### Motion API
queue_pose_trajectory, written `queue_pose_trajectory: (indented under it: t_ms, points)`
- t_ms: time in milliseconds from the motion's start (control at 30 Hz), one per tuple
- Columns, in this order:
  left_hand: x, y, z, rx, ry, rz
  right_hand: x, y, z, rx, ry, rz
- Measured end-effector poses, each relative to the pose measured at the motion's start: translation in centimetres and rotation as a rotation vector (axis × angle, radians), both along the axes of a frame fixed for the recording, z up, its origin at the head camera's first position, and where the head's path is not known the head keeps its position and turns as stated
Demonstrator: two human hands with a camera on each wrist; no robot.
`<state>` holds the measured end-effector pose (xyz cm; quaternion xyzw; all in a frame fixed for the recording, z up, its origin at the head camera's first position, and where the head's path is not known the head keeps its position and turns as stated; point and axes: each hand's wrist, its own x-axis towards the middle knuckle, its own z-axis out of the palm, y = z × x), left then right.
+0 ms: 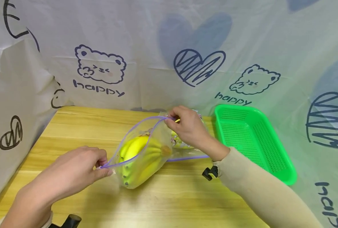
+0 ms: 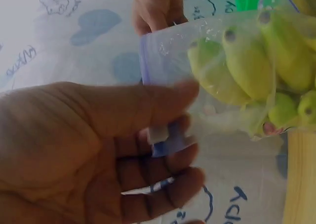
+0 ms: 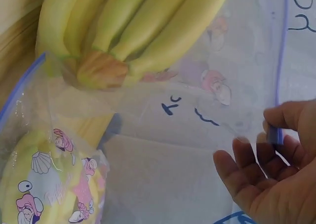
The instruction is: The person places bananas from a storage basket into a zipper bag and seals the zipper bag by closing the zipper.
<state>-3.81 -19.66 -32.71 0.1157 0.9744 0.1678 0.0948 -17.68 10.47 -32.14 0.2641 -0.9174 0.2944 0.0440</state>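
Observation:
A clear zip bag with a purple zip edge holds a bunch of yellow-green bananas. My left hand pinches the left corner of its mouth between thumb and fingers; the slider end shows at the fingertips in the left wrist view. At the opposite corner, my right hand pinches the zip edge. Between the two hands the purple edges bow apart, so the bag's mouth gapes. The brown stem end of the bunch points toward the right-hand side.
Behind my right hand, a second zip bag with pink cartoon prints and yellow contents lies on the wooden table. A green perforated basket stands at the right. White printed cloth hangs behind and beside the table.

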Motion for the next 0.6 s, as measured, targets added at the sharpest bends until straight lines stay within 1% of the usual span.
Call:
queue_pose_trajectory:
  t_ms: [67, 133, 233, 333, 467, 600]
  points:
    - [-0.2, -0.6, -0.1, -0.008, 0.031, 0.017, 0.3, 0.5, 0.2, -0.010, -0.017, 0.026]
    - [-0.4, -1.3, 0.1, -0.018, 0.064, 0.049, 0.7, 1.3, 0.2, -0.029, -0.032, 0.057]
    - [-0.7, -2.4, 0.7, -0.028, 0.092, 0.081, 1.6, 2.7, 0.4, -0.071, -0.083, 0.107]
    - [-0.8, -3.1, 1.4, -0.014, 0.114, 0.084, 2.6, 4.3, 0.8, -0.085, -0.133, 0.158]
    - [-0.8, -3.1, 2.1, -0.001, 0.135, 0.079, 3.3, 6.2, 1.4, -0.091, -0.174, 0.242]
    - [-0.7, -2.6, 2.4, 0.026, 0.102, 0.070, 3.6, 7.8, 1.8, -0.115, -0.233, 0.283]
